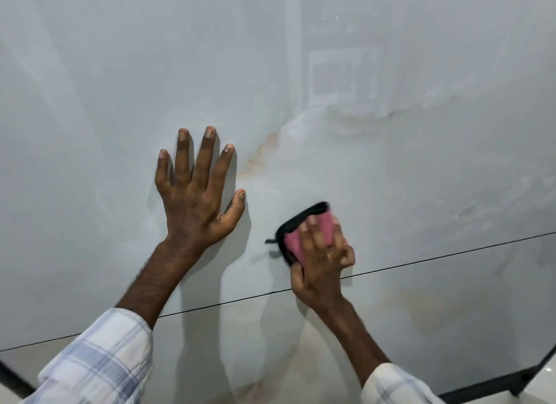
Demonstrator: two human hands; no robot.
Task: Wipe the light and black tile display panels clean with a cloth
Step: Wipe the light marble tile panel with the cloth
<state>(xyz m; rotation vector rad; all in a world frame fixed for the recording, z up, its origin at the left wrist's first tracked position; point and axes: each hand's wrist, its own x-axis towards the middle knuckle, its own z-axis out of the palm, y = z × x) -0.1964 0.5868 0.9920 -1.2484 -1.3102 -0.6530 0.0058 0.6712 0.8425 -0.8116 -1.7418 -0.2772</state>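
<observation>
Step in hand: wiping the light panel. My left hand lies flat on it, fingers spread, at ten o'clock from the cloth. My right hand clasps the pink cloth against the tile, just above the seam. Judged next: a firm sweep towards three o'clock. No black panel is in view

The light panel is shiny and pale grey with faint brown marks. A thin dark line crosses it. The pink cloth, edged in black, lies flat against it, just above that line.
</observation>
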